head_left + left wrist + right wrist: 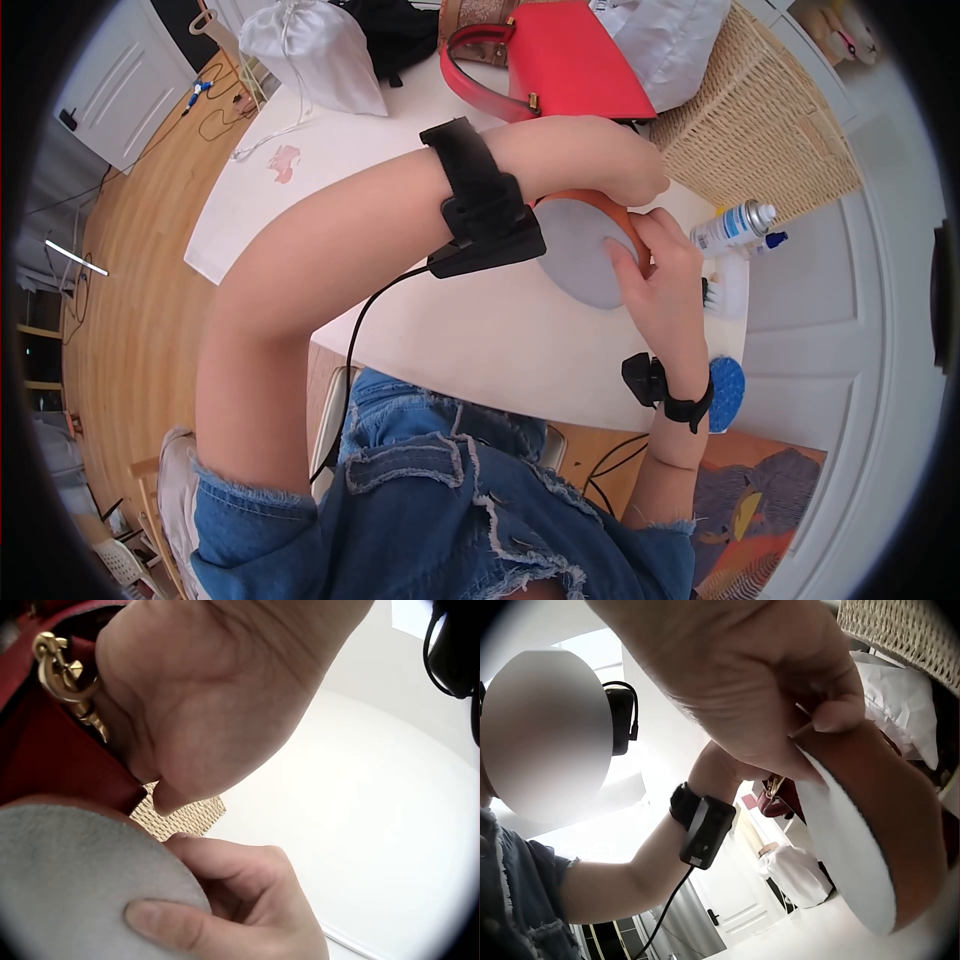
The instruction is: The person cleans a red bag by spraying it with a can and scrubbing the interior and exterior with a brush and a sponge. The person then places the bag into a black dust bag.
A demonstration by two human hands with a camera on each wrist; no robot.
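My right hand (660, 270) pinches the edge of a rounded leather piece (585, 255), with the thumb lying on its grey suede-like face. In the right wrist view the other face of the leather piece (889, 799) is smooth orange-brown. My left arm reaches across, and the left hand (625, 165) bends down just behind the top of the piece. Its palm shows in the left wrist view beside a gold clasp (67, 682) on red leather, while most of its fingers are hidden. A red handbag (575, 60) with a looped handle lies beyond the left hand.
A woven basket (760, 110) stands at the back right. Along the right edge of the white table (440, 330) are a spray can (730, 226), a white brush (730, 287) and a blue oval item (727, 395). A white drawstring bag (310, 55) sits at the back left.
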